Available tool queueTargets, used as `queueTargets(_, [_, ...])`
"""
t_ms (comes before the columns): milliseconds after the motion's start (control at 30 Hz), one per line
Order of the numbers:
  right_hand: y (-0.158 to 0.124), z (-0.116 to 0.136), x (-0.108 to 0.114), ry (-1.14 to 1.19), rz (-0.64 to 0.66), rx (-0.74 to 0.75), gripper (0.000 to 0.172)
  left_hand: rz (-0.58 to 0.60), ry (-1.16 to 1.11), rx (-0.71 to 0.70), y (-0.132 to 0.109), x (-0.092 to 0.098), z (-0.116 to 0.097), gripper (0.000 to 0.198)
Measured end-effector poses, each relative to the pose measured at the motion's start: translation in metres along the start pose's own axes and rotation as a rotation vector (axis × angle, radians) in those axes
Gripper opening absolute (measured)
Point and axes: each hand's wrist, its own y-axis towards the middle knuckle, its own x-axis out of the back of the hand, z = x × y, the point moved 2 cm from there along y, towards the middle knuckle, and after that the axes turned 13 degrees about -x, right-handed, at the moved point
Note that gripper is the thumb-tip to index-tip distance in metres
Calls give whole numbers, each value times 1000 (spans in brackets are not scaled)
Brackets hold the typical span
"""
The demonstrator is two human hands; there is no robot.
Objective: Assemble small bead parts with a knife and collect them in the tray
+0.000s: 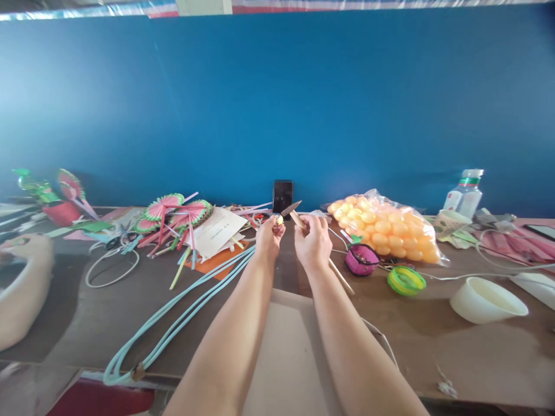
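Observation:
My left hand is closed, pinching a small shiny yellowish piece whose kind I cannot make out. My right hand is wrapped round the wooden handle of a small hammer. The hammer's dark, pointed head lies just right of the yellowish piece, and its handle end sticks out below my palm. Behind both hands a black phone leans upright against the blue wall. Light blue tubes, bent in a bundle, lie left of my left forearm.
Left are red-and-green paper fans, papers, a cable loop and another person's arm. Right are a bag of orange balls, a pink pouch, green rings, a white bowl and a bottle.

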Motion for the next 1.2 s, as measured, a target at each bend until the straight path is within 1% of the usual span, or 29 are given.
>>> queueTargets(200, [0,1,-1,-40,44,-26,22,11,7,1,0,0,0,12])
queueTargets(300, [0,0,0,-30,30,-20,23,2,2,-2,0,0,0,12])
queueTargets(433, [0,-1,-2,-62,51,-28,22,-1,0,3,1,1,1,12])
queueTargets(567, [1,-1,-1,-42,3,-18,23,-20,9,2,2,2,2,8])
queueTargets(700, [0,-2,-2,-65,46,-24,22,-17,9,11,1,1,1,11])
queueTargets(800, [0,-2,-1,-43,25,-17,22,-23,17,14,0,1,1,12])
queueTargets(933, [0,-2,-1,-49,50,-20,22,-24,10,13,0,2,1,11])
queueTargets(1067, [0,-1,0,-11,17,-18,23,-28,17,19,2,3,3,7])
queueTargets(1200, [0,0,0,-25,46,-32,22,-9,12,19,2,2,3,11])
